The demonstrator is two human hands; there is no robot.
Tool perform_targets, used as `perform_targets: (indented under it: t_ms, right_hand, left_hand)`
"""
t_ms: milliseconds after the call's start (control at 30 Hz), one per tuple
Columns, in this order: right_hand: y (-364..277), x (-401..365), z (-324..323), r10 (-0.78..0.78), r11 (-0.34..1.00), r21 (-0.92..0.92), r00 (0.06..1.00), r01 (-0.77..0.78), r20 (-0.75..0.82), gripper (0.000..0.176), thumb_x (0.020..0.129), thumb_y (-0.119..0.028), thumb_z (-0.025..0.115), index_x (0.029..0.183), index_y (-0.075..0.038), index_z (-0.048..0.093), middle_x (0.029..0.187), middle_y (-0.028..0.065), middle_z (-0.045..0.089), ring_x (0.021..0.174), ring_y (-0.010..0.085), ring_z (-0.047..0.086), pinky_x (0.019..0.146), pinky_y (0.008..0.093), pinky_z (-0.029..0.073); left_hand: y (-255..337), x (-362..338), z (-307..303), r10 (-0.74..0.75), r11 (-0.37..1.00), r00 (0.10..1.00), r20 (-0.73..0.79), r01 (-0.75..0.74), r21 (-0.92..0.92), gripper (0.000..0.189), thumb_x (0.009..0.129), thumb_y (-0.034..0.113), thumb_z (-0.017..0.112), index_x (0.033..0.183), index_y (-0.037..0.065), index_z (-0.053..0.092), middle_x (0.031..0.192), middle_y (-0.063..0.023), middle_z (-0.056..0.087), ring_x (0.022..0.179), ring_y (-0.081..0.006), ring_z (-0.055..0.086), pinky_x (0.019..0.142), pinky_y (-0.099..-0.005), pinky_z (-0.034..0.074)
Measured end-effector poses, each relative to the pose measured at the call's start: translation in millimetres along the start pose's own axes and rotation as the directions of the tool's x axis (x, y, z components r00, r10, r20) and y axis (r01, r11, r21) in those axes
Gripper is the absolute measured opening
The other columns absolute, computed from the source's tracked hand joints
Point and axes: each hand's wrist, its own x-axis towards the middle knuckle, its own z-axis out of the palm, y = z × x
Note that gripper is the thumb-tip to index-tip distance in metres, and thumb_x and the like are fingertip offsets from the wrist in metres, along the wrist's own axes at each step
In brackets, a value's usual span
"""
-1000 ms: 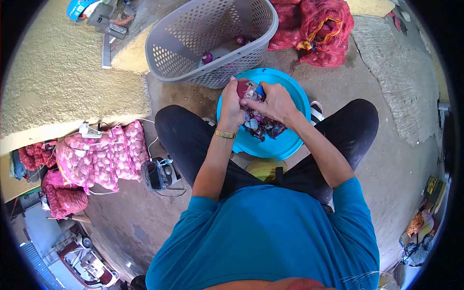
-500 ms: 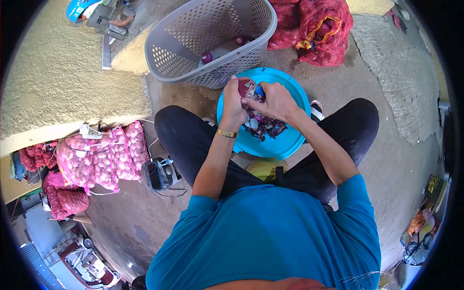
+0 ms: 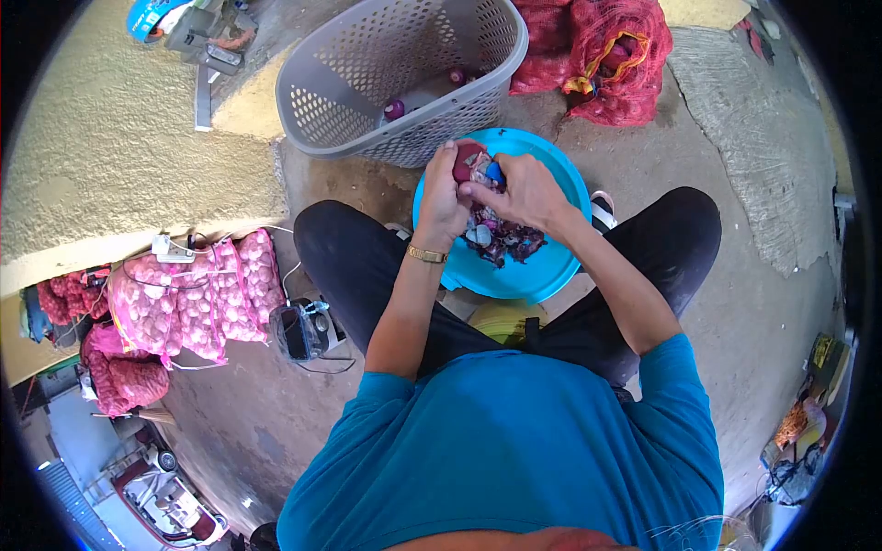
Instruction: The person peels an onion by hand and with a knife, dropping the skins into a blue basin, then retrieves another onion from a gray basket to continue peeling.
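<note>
Over the turquoise basin (image 3: 562,266), my left hand (image 3: 443,195) is closed around a red onion (image 3: 465,162), whose dark skin shows above the thumb. My right hand (image 3: 533,191) meets it from the other side, fingers curled on a small blue-handled tool (image 3: 495,173) with its working end hidden. The right thumb reaches across toward the left palm. Below both hands, dark onion skins (image 3: 514,246) and pale scraps lie heaped in the basin.
A grey perforated basket (image 3: 404,138) with a few red onions (image 3: 394,109) stands beyond the basin. Red mesh sacks (image 3: 625,87) sit at its right. On the left are pink net bags of bulbs (image 3: 197,303) and a corded device (image 3: 308,331).
Both hands stay over the basin. The onion has turned slightly in my left hand, and the right fingers have shifted a little around the blue-handled tool.
</note>
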Motion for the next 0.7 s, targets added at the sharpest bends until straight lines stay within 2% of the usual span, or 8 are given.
perform_targets:
  t_ms: [200, 300, 367, 500, 567, 600, 667, 700]
  right_hand:
    - [3, -3, 12, 0.054, 0.998, -0.008, 0.997, -0.055, -0.053, 0.071, 0.077, -0.063, 0.065, 0.08, 0.009, 0.061, 0.07, 0.0277, 0.062, 0.066, 0.0434, 0.063, 0.06, 0.0475, 0.051]
    - [3, -4, 11, 0.041, 0.989, -0.136, 0.997, -0.05, -0.071, 0.071, 0.079, -0.063, 0.063, 0.079, 0.008, 0.061, 0.07, 0.0279, 0.062, 0.066, 0.0436, 0.063, 0.059, 0.0487, 0.051]
    - [5, -4, 15, 0.094, 0.991, -0.091, 0.995, -0.095, -0.017, 0.065, 0.081, -0.057, 0.064, 0.085, 0.008, 0.062, 0.071, 0.0291, 0.06, 0.068, 0.0445, 0.061, 0.06, 0.0483, 0.049]
    - [3, -5, 19, 0.087, 0.992, -0.09, 0.996, -0.087, -0.007, 0.062, 0.084, -0.053, 0.063, 0.085, 0.009, 0.061, 0.07, 0.0281, 0.061, 0.066, 0.0432, 0.061, 0.06, 0.0469, 0.049]
    - [1, -3, 14, 0.113, 0.989, 0.088, 0.992, -0.117, 0.058, 0.054, 0.088, -0.046, 0.063, 0.086, 0.008, 0.062, 0.068, 0.025, 0.061, 0.06, 0.0376, 0.06, 0.058, 0.0435, 0.048]
    - [-1, -3, 12, 0.113, 0.989, 0.085, 0.992, -0.117, 0.056, 0.054, 0.088, -0.046, 0.063, 0.086, 0.008, 0.062, 0.068, 0.025, 0.061, 0.06, 0.0376, 0.06, 0.058, 0.0435, 0.048]
    - [-4, -3, 12, 0.099, 0.962, 0.25, 0.993, -0.111, 0.062, 0.05, 0.088, -0.044, 0.064, 0.09, 0.007, 0.061, 0.069, 0.0238, 0.062, 0.061, 0.0368, 0.061, 0.06, 0.0425, 0.048]
    - [-5, -3, 12, 0.097, 0.962, 0.25, 0.993, -0.11, 0.062, 0.05, 0.088, -0.044, 0.064, 0.09, 0.007, 0.061, 0.069, 0.0238, 0.062, 0.061, 0.0368, 0.061, 0.06, 0.0425, 0.048]
  left_hand:
    - [-4, 2, -3, 0.044, 0.999, 0.999, -0.023, -0.044, -0.019, 0.03, 0.102, 0.026, 0.042, 0.106, 0.001, 0.059, 0.099, -0.0099, 0.064, 0.088, -0.018, 0.063, 0.078, -0.0329, 0.054]
    - [-6, 3, -3, 0.006, 0.997, 0.998, -0.06, -0.011, -0.076, 0.029, 0.102, 0.026, 0.043, 0.106, 0.002, 0.059, 0.097, -0.0097, 0.064, 0.087, -0.0183, 0.063, 0.078, -0.0332, 0.054]
    - [-6, 4, -5, -0.009, 0.996, 0.996, -0.087, 0.001, -0.093, 0.029, 0.102, 0.025, 0.043, 0.106, 0.002, 0.059, 0.097, -0.0095, 0.064, 0.086, -0.0183, 0.062, 0.078, -0.0333, 0.054]
    - [-6, 5, -9, 0.017, 0.999, 0.993, -0.113, -0.022, -0.047, 0.028, 0.101, 0.025, 0.044, 0.106, 0.001, 0.058, 0.097, -0.0092, 0.064, 0.086, -0.0176, 0.062, 0.078, -0.0319, 0.053]
    - [-8, 7, -12, 0.01, 0.998, 0.996, -0.092, -0.016, -0.065, 0.028, 0.101, 0.025, 0.045, 0.106, 0.001, 0.058, 0.097, -0.0091, 0.064, 0.086, -0.0173, 0.062, 0.078, -0.0314, 0.053]
    - [-7, 7, -10, 0.011, 0.997, 0.996, -0.086, -0.017, -0.071, 0.028, 0.101, 0.025, 0.045, 0.106, 0.001, 0.058, 0.096, -0.009, 0.064, 0.086, -0.0172, 0.062, 0.077, -0.031, 0.053]
    - [-6, 6, -8, 0.013, 0.997, 0.996, -0.084, -0.019, -0.078, 0.028, 0.101, 0.024, 0.045, 0.106, 0.0, 0.058, 0.096, -0.009, 0.064, 0.085, -0.0171, 0.063, 0.076, -0.0306, 0.054]
    - [-6, 6, -9, 0.019, 0.997, 0.997, -0.074, -0.024, -0.074, 0.028, 0.101, 0.024, 0.044, 0.107, 0.0, 0.058, 0.096, -0.0092, 0.064, 0.085, -0.0172, 0.063, 0.076, -0.0306, 0.054]
